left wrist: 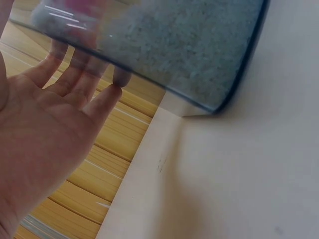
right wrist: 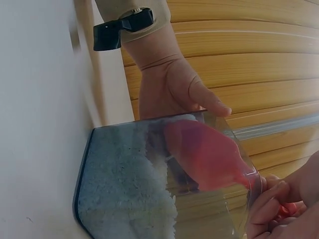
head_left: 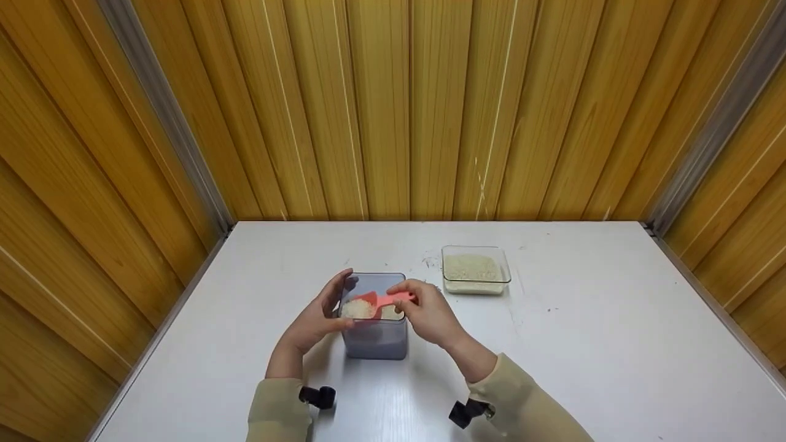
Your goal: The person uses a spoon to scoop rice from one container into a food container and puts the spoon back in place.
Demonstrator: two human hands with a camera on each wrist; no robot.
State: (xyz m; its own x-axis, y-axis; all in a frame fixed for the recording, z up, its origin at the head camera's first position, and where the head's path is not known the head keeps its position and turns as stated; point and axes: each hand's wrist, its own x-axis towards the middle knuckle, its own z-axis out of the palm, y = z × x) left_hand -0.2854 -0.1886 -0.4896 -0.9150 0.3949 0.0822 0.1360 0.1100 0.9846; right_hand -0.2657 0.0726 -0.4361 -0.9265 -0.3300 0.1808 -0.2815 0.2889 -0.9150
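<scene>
A tall bluish see-through container stands on the white table, part full of white rice grains. My left hand grips its left side, thumb over the near rim and fingers along the far left edge. In the left wrist view the fingertips lie against the clear wall. With my right hand I pinch the handle of a pink scoop at the container's right rim. The scoop's bowl is inside the container near the top, heaped with rice.
Behind and to the right sits a rectangular clear glass dish holding pale grain. A few small specks lie on the white table. Wood-patterned panels wall in the back and sides.
</scene>
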